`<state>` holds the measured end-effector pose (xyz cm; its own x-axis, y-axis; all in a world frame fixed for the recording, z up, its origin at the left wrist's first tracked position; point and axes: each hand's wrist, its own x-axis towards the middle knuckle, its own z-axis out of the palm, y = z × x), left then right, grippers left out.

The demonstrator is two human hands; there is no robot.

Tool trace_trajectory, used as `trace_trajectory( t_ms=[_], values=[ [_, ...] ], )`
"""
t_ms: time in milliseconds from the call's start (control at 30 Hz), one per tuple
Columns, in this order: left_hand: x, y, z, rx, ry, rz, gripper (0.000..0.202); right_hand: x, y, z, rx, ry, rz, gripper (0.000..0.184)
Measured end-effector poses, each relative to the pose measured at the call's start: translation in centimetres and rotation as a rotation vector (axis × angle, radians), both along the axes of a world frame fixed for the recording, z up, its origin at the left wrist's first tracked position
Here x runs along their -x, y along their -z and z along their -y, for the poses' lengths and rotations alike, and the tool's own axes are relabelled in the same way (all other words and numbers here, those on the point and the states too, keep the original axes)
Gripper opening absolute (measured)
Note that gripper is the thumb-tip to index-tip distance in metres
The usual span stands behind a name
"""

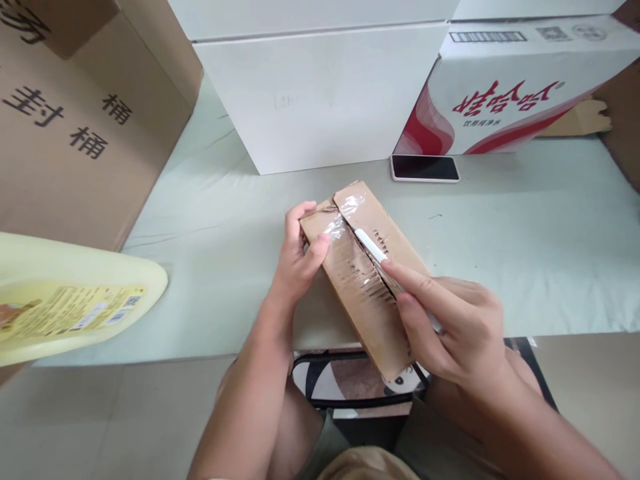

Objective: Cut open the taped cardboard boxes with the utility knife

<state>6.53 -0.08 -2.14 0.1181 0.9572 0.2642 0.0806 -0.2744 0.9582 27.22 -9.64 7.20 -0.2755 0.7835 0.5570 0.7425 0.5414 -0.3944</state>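
Note:
A small brown cardboard parcel (360, 280), sealed with clear tape, lies tilted at the near edge of a pale table (525, 253). My left hand (297, 257) grips its far left corner, fingers curled over the top edge and thumb on the taped flap. My right hand (453, 327) is closed on a slim white cutter (373, 248), with the index finger stretched along it. The cutter's tip rests on the taped seam running down the middle of the parcel's top.
A dark phone (425, 168) lies face up behind the parcel. A white box (320, 93) and a red-and-white printed carton (510, 87) stand at the back. A large brown carton (75, 120) is at the left, with a yellow jug (70, 307) lying in front of it.

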Motion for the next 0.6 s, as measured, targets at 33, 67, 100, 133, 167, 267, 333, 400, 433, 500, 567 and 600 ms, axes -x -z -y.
trace_trajectory(
  t_ms=[33,67,100,133,167,267,333,400,433,500,567,600],
  values=[
    [0.0,0.0,0.0,-0.011,-0.008,-0.004,0.057,-0.1,0.0,0.0,0.0,-0.015,-0.012,0.039],
    [0.0,0.0,-0.1,-0.022,-0.018,-0.002,0.057,-0.3,-0.1,0.1,0.004,-0.024,-0.021,0.04],
    [0.0,-0.1,-0.1,-0.038,-0.035,0.003,0.057,-0.4,-0.2,0.1,0.01,-0.034,-0.03,0.04],
    [0.0,-0.2,-0.2,-0.066,-0.057,0.006,0.056,-0.5,-0.2,0.2,0.019,-0.044,-0.039,0.039],
    [0.1,-0.3,-0.3,-0.104,-0.086,0.005,0.054,-0.6,-0.3,0.3,0.037,-0.05,-0.055,0.039],
    [0.1,-0.4,-0.5,-0.209,-0.149,0.026,0.048,-0.9,-0.4,0.5,0.106,-0.066,-0.152,0.037],
    [0.1,-0.2,-0.7,-0.175,-0.124,0.093,0.048,-1.1,-0.2,0.6,0.131,-0.094,-0.228,0.036],
    [0.1,0.1,-0.8,-0.079,-0.091,0.166,0.051,-1.3,0.1,0.7,0.132,-0.115,-0.299,0.036],
    [0.1,0.3,-0.8,-0.04,-0.08,0.19,0.052,-1.3,0.2,0.7,0.133,-0.11,-0.329,0.036],
    [0.3,0.4,-0.8,-0.011,-0.072,0.218,0.053,-1.5,0.6,0.6,0.123,-0.078,-0.382,0.035],
    [0.5,0.2,-0.9,-0.009,-0.054,0.256,0.05,-1.5,0.9,0.7,0.122,-0.051,-0.414,0.034],
    [0.6,0.1,-0.9,0.002,-0.041,0.28,0.048,-1.5,1.0,0.7,0.122,-0.039,-0.432,0.034]
  ],
)
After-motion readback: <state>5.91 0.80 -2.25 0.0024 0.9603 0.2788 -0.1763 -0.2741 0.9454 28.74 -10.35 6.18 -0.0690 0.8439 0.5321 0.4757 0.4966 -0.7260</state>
